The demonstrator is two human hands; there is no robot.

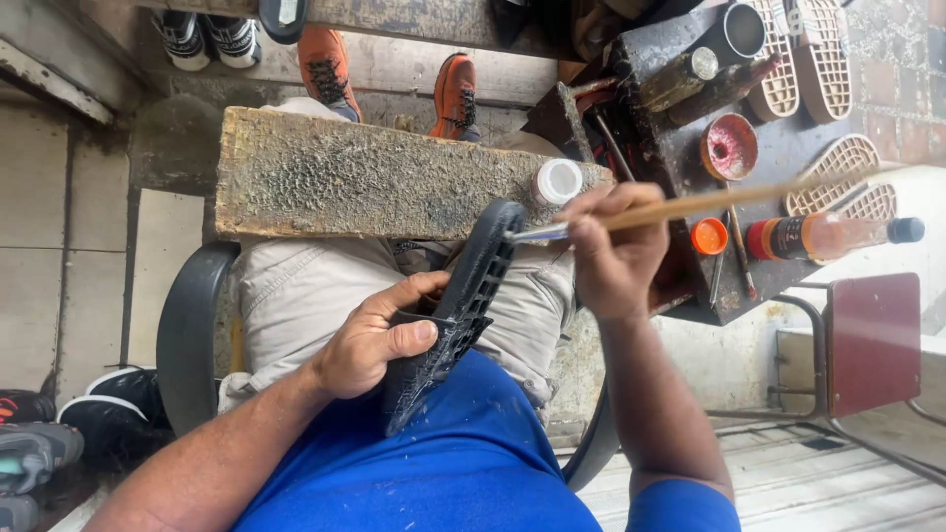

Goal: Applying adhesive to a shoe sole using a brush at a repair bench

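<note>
My left hand (379, 335) grips a black rubber shoe sole (455, 310) by its lower half, holding it tilted on edge over my lap. My right hand (613, 251) holds a long wooden-handled brush (690, 205), whose tip touches the sole's upper edge. A small white-capped jar (558, 181) stands on a worn, glue-stained wooden board (365, 177) lying across my knees, just above the sole.
A dirty black work stand (690, 148) at the right carries a red-stained cup (729, 146), an orange lid (708, 235), a plastic bottle (833, 234), tools and pale shoe soles (838, 172). Shoes lie at the left (59, 424) and top. A red metal chair (872, 340) stands at the right.
</note>
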